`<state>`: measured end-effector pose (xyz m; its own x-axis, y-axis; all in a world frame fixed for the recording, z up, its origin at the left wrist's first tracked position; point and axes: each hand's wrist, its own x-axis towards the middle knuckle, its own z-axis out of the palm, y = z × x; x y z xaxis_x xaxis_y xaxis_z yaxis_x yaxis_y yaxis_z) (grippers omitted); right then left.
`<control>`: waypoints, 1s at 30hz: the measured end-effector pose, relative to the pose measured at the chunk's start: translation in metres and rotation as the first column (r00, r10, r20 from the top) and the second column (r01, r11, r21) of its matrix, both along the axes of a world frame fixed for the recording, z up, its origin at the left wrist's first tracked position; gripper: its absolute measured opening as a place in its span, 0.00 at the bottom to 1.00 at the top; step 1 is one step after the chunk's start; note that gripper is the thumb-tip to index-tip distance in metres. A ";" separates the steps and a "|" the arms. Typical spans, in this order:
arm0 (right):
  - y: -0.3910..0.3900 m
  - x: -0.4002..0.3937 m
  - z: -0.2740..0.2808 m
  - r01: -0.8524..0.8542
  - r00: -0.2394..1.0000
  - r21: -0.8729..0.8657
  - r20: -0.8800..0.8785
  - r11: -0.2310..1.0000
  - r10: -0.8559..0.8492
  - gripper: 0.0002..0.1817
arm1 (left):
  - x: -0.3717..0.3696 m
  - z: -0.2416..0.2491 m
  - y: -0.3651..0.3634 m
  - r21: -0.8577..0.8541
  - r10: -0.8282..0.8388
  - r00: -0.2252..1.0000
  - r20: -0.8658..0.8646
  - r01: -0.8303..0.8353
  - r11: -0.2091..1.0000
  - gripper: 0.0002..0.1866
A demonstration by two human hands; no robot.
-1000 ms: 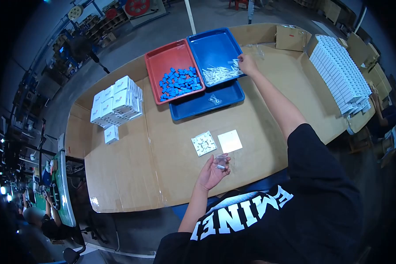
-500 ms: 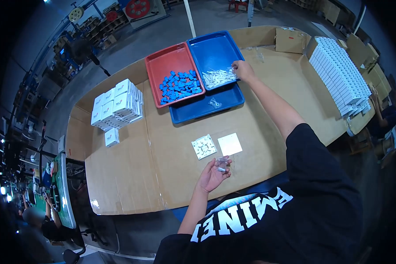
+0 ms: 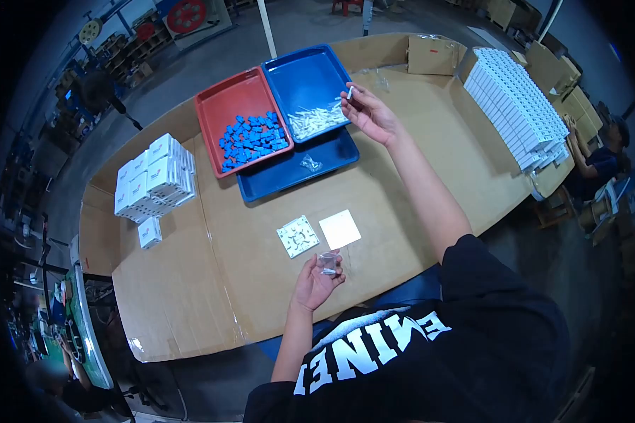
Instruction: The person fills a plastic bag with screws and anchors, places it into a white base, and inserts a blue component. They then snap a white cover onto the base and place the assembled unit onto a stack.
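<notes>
My left hand [image 3: 313, 285] is shut on a small clear plastic bag [image 3: 328, 264] near the table's front, with what seems a small white piece in it. Up at the right edge of the blue tray [image 3: 300, 69], my right hand [image 3: 374, 118] pinches a small white piece [image 3: 350, 92] between thumb and fingers. Many slim white pieces [image 3: 313, 124] lie heaped in the lower part of that tray. Just beyond my left hand are a white square plate with moulded details [image 3: 298, 237] and a plain white square [image 3: 340, 229], side by side.
A red tray [image 3: 222, 100] holds blue parts [image 3: 250, 141]. Beneath both trays sits a darker blue tray [image 3: 261, 187] with a clear bag [image 3: 310, 163]. White boxes [image 3: 155, 173] are stacked at left, and white units [image 3: 508, 106] at right. A co-worker [image 3: 600, 158] sits at the right.
My right hand has lifted from the white pieces in the tray and turned, with one white piece now visible in its fingers. The whole view has shifted; my left hand keeps the bag.
</notes>
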<state>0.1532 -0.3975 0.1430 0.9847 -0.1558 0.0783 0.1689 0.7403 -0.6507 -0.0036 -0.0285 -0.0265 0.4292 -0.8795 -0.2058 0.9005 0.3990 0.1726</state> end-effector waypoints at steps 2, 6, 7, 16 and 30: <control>0.005 -0.022 -0.014 -0.004 1.000 0.012 -0.024 1.000 0.005 0.18 | 0.002 -0.005 -0.001 0.009 0.005 1.000 0.004 -0.005 1.000 0.28; 0.035 -0.100 -0.076 -0.035 0.957 -0.300 -0.286 0.953 -0.054 0.17 | -0.004 -0.020 0.002 -0.069 0.067 0.996 -0.059 -0.071 0.995 0.26; 0.050 -0.125 -0.089 -0.068 0.922 -0.401 -0.375 0.914 -0.096 0.17 | -0.005 -0.013 0.000 -0.060 0.101 0.993 -0.057 -0.104 0.993 0.27; 0.128 -0.233 -0.113 -0.250 0.809 -0.459 -0.583 0.852 -0.077 0.12 | -0.006 0.001 -0.008 0.050 0.118 0.991 -0.070 -0.115 0.992 0.29; 0.132 -0.184 -0.057 -0.407 0.907 -0.823 -0.417 0.396 0.065 0.07 | -0.011 0.055 -0.007 0.339 0.008 0.996 0.084 -0.037 0.940 0.27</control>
<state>-0.0306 -0.2657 0.0857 0.9649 0.0743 -0.2518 -0.2205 -0.2914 -0.9308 -0.0141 -0.0360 0.0284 0.4755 -0.7529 -0.4550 0.8695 0.3236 0.3731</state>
